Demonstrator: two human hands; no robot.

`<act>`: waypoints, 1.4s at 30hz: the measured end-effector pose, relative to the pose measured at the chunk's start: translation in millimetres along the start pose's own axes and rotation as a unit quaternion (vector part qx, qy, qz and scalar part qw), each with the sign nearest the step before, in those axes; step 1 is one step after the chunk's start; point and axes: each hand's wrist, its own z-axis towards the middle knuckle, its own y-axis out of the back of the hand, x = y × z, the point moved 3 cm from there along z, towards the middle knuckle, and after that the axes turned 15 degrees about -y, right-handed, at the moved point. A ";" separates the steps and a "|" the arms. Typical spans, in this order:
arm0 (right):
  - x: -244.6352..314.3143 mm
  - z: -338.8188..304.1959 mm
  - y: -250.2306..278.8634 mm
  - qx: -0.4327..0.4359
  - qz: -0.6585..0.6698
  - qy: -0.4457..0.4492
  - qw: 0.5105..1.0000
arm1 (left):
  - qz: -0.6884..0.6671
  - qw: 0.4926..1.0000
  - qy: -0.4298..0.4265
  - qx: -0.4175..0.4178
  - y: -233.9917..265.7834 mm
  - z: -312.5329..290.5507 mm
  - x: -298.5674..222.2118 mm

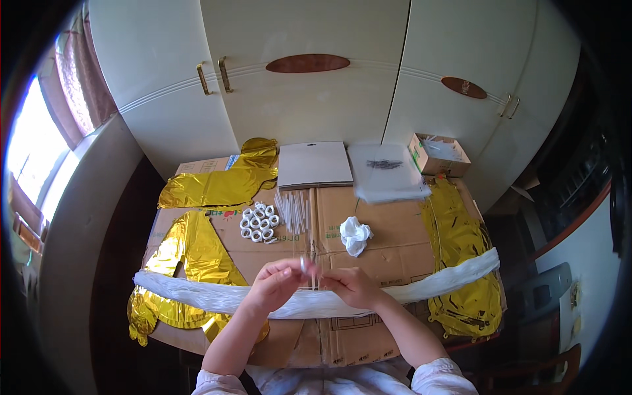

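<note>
My left hand point(280, 283) is closed, with a small white coil point(303, 265) pinched at its fingertips. It resembles the small white coils point(260, 222) grouped on the cardboard point(375, 250) beyond it. Close beside it, my right hand point(354, 287) has its fingers pressed together; whatever they grip is too small to make out. Under both hands a long bundle of white strands point(197, 296) stretches across the table from left to right. Clear thin tubes point(293, 210) lie in a row past the coils. A crumpled white wad point(355, 236) rests beyond my right hand.
Flat gold foil balloons lie at left point(191, 247), far left point(217, 186) and right point(461, 230). At the back are a grey card stack point(315, 164), clear plastic bags point(385, 181) and a small box point(447, 164) of clear pieces. White cabinets point(303, 105) stand behind the table.
</note>
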 end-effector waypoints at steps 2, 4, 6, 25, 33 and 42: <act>4.2 -2.8 -0.5 0.027 -0.003 0.011 1.000 | 0.319 0.945 -0.045 0.065 1.1 8.4 -1.3; 10.6 -4.1 5.3 0.022 0.071 -0.010 0.997 | 0.599 0.781 -0.089 0.153 5.8 8.2 -0.1; 10.7 -2.5 8.6 0.009 0.099 -0.031 0.995 | 0.411 0.895 0.068 0.162 21.8 -1.4 11.2; 7.3 -3.8 1.2 0.014 0.041 0.008 0.999 | 0.449 0.888 -0.046 0.084 0.8 7.3 -0.3; 6.7 -1.5 -1.6 -0.012 -0.024 0.022 0.999 | 0.342 0.931 0.030 0.127 6.7 0.2 5.6; 7.8 -2.8 0.2 -0.026 -0.034 -0.024 0.999 | 0.189 0.980 0.057 0.024 0.7 -1.4 8.8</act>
